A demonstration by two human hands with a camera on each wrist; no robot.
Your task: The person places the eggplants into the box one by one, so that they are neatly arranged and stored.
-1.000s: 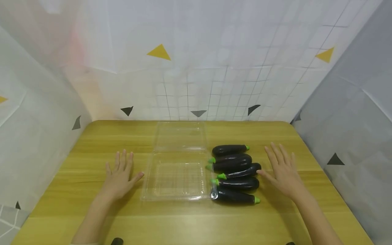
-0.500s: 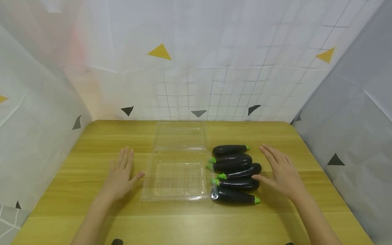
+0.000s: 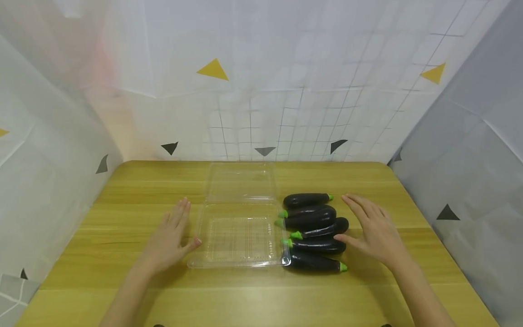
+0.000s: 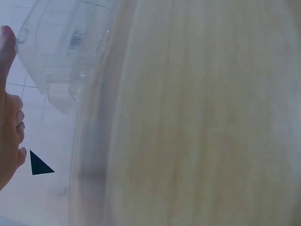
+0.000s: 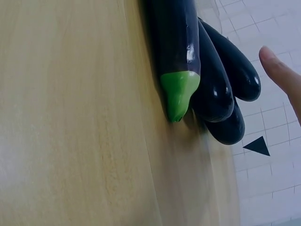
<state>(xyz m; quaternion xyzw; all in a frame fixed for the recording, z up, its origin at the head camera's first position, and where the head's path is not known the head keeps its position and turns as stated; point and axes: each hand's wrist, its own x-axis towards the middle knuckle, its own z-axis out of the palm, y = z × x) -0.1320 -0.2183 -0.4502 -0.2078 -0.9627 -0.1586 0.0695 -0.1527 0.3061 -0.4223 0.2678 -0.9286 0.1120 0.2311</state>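
Note:
A clear plastic clamshell box (image 3: pixel 234 264) lies unfolded on the table, its lid (image 3: pixel 241 181) laid back toward the far wall. My left hand (image 3: pixel 165 243) is just left of the box, fingers extended, thumb tip right at the box's left rim. The left wrist view shows the thumb (image 4: pixel 5 52) beside the clear box (image 4: pixel 66 42). Several dark purple eggplants with green stems lie in a column right of the box, the nearest one (image 3: pixel 312 262) overlapping the box's corner. Beyond their right ends, my right hand (image 3: pixel 376 234) holds nothing, its thumb over the eggplants in the head view.
The wooden table (image 3: pixel 237 299) is enclosed by pale sheets at the back (image 3: pixel 261 118) and both sides. Black and yellow triangle marks dot the sheets. The farthest eggplant (image 3: pixel 306 200) lies slightly apart from the others.
My left hand has moved right, up to the box's rim. My right hand has shifted slightly left toward the eggplants, its fingers drawing together. The box and eggplants have stayed put.

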